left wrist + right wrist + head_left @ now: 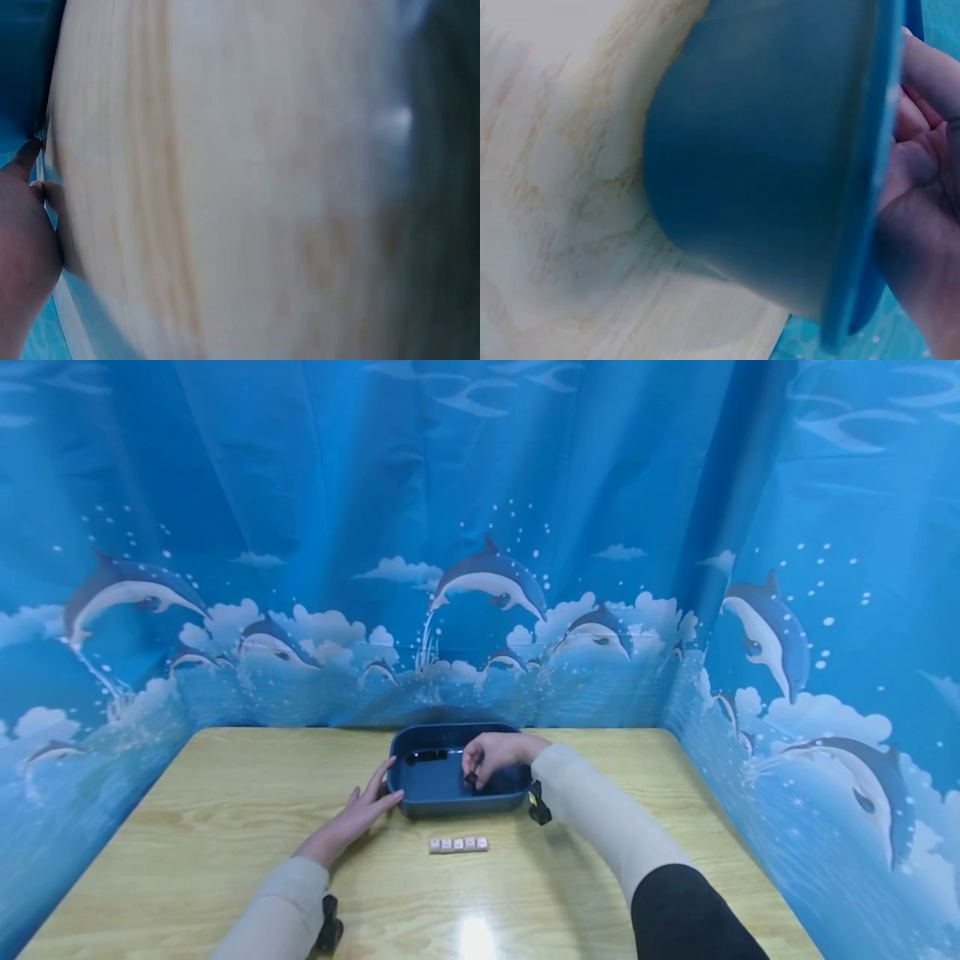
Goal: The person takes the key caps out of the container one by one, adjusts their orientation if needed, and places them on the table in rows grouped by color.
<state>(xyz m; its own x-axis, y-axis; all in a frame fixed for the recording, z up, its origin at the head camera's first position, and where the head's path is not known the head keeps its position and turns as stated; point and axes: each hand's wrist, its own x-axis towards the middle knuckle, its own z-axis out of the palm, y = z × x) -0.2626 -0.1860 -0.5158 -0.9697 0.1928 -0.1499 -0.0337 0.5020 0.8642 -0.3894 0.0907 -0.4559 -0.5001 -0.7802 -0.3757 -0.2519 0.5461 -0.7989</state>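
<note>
Pinching small black piece [471,779] with right hand [492,755] inside tub [457,808], right of black strip [427,756]; touching tub's left end with unclenched left hand [362,812], left of white blocks [458,845]

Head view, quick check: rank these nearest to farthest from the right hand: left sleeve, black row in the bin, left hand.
1. Black row: inside the bin, left of the right hand.
2. Left hand: at the bin's left rim.
3. Left sleeve: lower left, behind that hand.
</note>
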